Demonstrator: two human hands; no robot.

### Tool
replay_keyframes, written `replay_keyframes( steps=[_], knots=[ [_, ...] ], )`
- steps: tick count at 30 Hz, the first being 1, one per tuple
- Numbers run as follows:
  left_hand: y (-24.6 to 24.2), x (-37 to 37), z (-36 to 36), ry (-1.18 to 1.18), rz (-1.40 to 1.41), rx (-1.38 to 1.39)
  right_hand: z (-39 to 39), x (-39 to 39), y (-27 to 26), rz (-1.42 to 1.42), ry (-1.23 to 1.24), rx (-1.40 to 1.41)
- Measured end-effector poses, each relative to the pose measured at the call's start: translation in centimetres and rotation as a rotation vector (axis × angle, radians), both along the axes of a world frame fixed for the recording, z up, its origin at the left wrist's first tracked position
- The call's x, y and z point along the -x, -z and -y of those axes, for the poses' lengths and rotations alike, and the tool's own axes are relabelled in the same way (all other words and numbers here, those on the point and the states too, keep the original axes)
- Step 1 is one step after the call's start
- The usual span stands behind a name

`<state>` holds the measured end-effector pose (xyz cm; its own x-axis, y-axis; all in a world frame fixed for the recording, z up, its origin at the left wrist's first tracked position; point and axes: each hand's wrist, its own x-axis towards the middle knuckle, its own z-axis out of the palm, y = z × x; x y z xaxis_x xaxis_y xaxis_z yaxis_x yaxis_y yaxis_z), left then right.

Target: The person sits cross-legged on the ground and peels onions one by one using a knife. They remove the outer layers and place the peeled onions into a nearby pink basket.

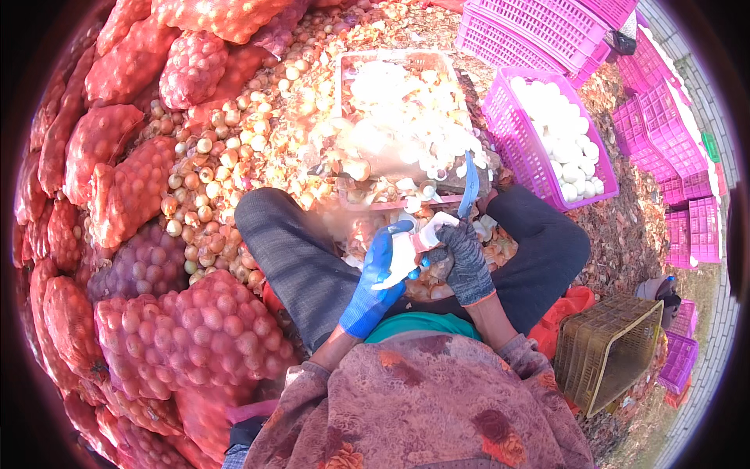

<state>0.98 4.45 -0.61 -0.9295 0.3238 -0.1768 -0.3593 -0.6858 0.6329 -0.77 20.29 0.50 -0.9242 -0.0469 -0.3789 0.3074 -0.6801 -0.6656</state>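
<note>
My left hand [378, 267], in a blue coated glove, is closed around a pale onion [404, 258] above my lap. Strong sun washes out the onion's outline, so how much skin is on it cannot be told. Wearing a grey knit glove, my right hand [467, 261] grips a knife whose blue blade [470, 184] points up and away from me. Both hands are close together, the right one's fingers beside the onion. Beyond them a pale plastic crate [338, 88] bears onion skins and whitish onions, partly lost in glare.
Loose unpeeled onions [222, 170] and red mesh sacks [193, 334] lie to the left. A pink crate [498, 123] of white peeled onions stands at front right, near stacked pink crates [527, 35]. A brown crate [586, 357] lies tipped at right.
</note>
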Motion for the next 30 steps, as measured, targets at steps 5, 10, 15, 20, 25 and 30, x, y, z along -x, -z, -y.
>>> replay_keyframes(
  steps=[5,10,15,20,25,30],
  knots=[
    [-1.5,-0.4,-0.8,-0.007,-0.017,0.084,-2.5,0.0,2.2,0.038,0.0,0.117],
    [-1.2,-0.6,0.3,0.059,0.218,-0.349,-3.2,0.4,2.9,0.202,-0.004,0.148],
    [-4.0,-0.6,0.7,0.233,-0.016,-0.767,-3.1,-0.1,3.1,0.261,-0.014,0.055],
    [-2.3,1.6,0.7,0.16,0.104,-0.756,-4.5,1.3,1.6,0.03,-0.008,-0.505],
    [0.0,1.8,0.7,-0.022,0.291,-0.614,-2.7,-3.3,-4.4,-0.474,-0.274,-1.313],
    [-1.1,2.2,0.0,-0.173,0.319,-0.316,-1.2,-6.2,-5.7,-0.612,-0.516,-1.795]
  ],
)
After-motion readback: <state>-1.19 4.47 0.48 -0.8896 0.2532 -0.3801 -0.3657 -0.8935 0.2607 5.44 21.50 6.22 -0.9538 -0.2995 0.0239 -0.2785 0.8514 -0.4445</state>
